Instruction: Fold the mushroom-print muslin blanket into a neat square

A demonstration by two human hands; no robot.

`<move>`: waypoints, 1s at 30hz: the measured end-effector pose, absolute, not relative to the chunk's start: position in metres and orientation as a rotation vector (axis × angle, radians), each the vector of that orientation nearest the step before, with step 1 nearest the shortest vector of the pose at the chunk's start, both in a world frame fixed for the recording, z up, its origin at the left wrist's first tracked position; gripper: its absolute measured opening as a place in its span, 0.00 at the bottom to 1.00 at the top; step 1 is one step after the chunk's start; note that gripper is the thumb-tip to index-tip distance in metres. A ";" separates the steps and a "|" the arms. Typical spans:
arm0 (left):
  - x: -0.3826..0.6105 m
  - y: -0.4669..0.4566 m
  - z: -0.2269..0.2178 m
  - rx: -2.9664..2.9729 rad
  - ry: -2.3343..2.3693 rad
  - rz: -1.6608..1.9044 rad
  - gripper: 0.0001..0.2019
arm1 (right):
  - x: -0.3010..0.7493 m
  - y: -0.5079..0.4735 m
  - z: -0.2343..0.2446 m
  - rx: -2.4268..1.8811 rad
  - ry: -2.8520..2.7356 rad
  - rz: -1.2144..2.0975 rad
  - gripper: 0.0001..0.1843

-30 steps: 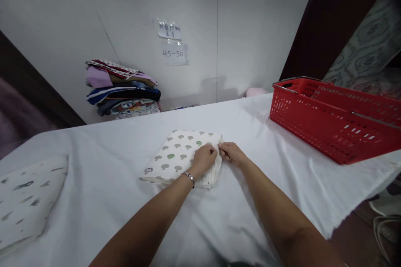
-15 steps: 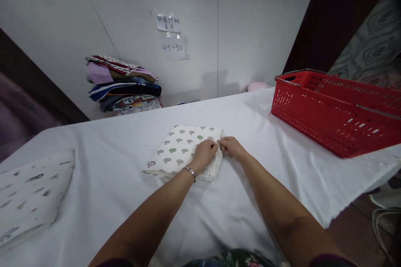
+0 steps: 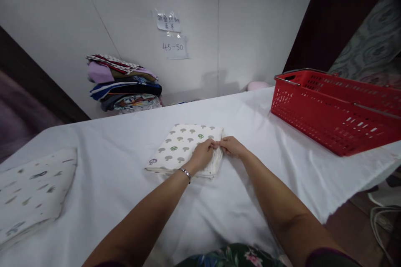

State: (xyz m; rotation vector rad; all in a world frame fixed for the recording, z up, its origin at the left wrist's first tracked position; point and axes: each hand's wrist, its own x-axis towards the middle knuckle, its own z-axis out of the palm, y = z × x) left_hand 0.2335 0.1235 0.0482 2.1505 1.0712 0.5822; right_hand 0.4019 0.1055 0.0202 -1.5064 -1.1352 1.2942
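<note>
A folded white cloth [image 3: 178,144] with grey and green mushroom prints lies flat in the middle of the table, its layered edge facing right. My left hand [image 3: 203,153], with a bracelet at the wrist, rests over the cloth's right part and pinches its edge. Close against it, my right hand [image 3: 232,147] pinches the same right edge from the outer side. The fingertips of both hands nearly meet there and cover a bit of the edge.
Another folded printed cloth [image 3: 34,194] lies at the table's left. A red plastic basket [image 3: 326,121] with metal handles stands at the right. Behind the table, a stack of folded fabrics [image 3: 125,87] sits by the wall, below paper signs [image 3: 173,46]. White cloth covers the table [image 3: 119,183].
My left hand's fingers have moved slightly right, closer to my right hand at the cloth's edge. The folded cloth has stayed almost in place.
</note>
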 end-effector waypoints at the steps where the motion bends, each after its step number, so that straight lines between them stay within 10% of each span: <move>1: 0.232 0.124 0.048 2.139 1.071 0.588 0.12 | 0.401 0.105 0.021 -1.510 -1.126 1.289 0.21; 30: 0.226 0.124 0.030 2.689 1.163 0.548 0.16 | 0.404 0.106 0.018 -1.805 -1.254 1.042 0.18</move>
